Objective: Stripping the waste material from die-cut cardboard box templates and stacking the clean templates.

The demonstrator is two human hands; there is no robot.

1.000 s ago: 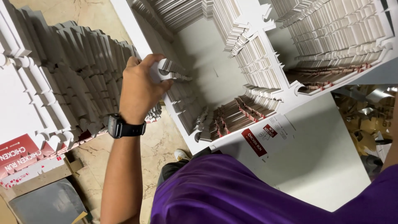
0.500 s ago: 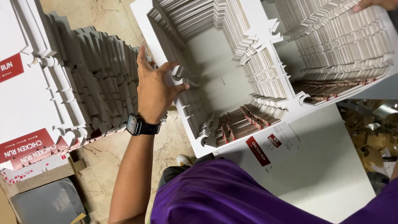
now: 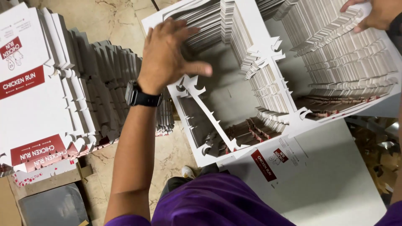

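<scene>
My left hand (image 3: 167, 54), with a black watch on the wrist, hovers with its fingers spread over the left rim of a tall stack of white die-cut cardboard sheets (image 3: 272, 79). It holds nothing. The stack has a deep square hole cut through its middle and thin white frame strips (image 3: 209, 121) along its near left side. My right hand (image 3: 372, 14) lies on the stack's far right corner. The frame edge cuts that hand off, so its grip is unclear.
A slanted pile of flat white box blanks with red printed bands (image 3: 42, 96) lies on the left of the marble floor (image 3: 113, 21). A large white sheet with a red label (image 3: 318, 175) sits under the stack at lower right. My purple shirt (image 3: 217, 201) fills the bottom.
My left hand has lifted off the left pile, opened its fingers and moved up and right over the stack's rim. My right hand has come into view at the top right corner.
</scene>
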